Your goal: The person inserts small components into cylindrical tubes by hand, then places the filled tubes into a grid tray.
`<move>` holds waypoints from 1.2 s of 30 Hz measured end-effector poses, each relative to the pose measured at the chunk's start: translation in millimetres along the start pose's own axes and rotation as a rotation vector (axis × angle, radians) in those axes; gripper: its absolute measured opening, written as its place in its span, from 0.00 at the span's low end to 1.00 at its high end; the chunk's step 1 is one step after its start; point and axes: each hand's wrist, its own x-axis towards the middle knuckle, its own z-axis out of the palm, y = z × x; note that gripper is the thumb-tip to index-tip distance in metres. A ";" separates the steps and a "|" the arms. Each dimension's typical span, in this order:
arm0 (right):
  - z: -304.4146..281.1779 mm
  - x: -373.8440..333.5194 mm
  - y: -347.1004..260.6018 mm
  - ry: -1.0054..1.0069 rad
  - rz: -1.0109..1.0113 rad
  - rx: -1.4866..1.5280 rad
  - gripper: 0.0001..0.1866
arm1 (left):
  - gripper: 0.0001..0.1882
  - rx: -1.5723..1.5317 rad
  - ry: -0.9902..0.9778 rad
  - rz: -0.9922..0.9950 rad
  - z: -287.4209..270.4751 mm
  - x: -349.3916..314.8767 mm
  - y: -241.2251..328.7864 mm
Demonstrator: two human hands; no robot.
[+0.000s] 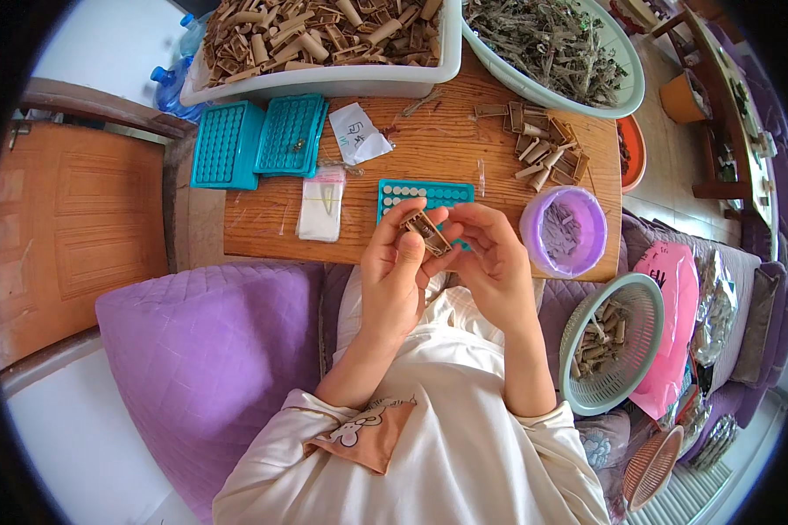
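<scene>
My left hand (390, 282) grips a small brown plastic housing (426, 234), a hollow trough-like piece with its open side turned up. My right hand (499, 267) is close against the housing's right end, its fingers bent together; whatever lies between those fingertips is hidden. Just beyond both hands, at the table's near edge, lies a teal tray (453, 190) with rows of round places, several at its left filled with pale discs. My hands cover its lower part.
A white tub (324, 83) of brown parts and a pale green basin (630, 92) of thin metallic-looking pieces stand at the back. Loose brown housings (547, 149) lie near a purple tub (600, 232). Teal racks (228, 144) and small plastic bags (321, 210) sit left; a green basket (617, 385) stands right.
</scene>
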 end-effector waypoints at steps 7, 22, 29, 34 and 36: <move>11.2 3.7 2.1 0.050 -0.042 -0.054 0.20 | 0.16 0.216 -0.009 0.103 -1.5 -5.6 -11.1; -14.0 36.4 58.7 0.014 0.045 -0.532 0.11 | 0.18 0.224 0.211 0.089 -64.4 9.4 20.9; 8.0 54.3 83.9 0.130 -0.282 -0.816 0.09 | 0.18 0.284 0.212 0.033 -66.1 11.2 18.3; 6.3 66.6 89.4 0.068 -0.438 -0.975 0.08 | 0.19 0.286 0.166 -0.046 -69.1 13.3 15.7; 4.4 68.0 89.0 0.030 -0.458 -1.003 0.07 | 0.19 0.287 0.149 -0.065 -69.8 13.6 15.3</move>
